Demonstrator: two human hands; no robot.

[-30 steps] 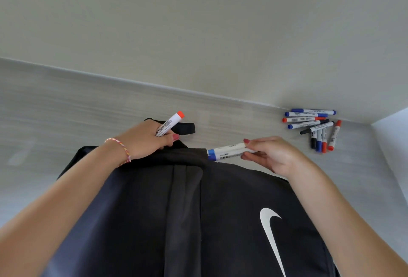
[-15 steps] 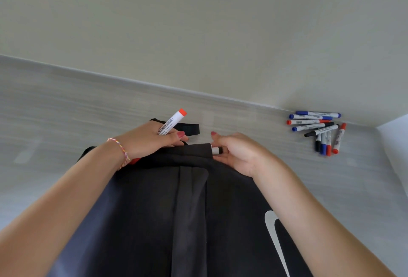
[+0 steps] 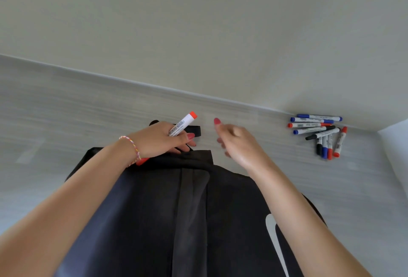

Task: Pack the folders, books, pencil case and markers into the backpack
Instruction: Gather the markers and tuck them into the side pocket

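One black backpack (image 3: 167, 221) lies on the table (image 3: 66, 109). One red-capped marker (image 3: 183, 125) sits in the left hand (image 3: 161, 141). Nine more markers (image 3: 318, 132) lie in a heap to the right (blue, red and black caps). Two hands show; the right hand (image 3: 238, 142) holds nothing.

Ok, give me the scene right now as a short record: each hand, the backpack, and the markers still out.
left hand: grips a red-capped whiteboard marker at the backpack's top edge
right hand: holds nothing, fingers loosely curled, above the table beside the backpack
backpack: black, white logo, lies on the table in front of the person
loose markers: pile of blue, red and black ones on the table to the right, by the wall
table: light grey wood grain
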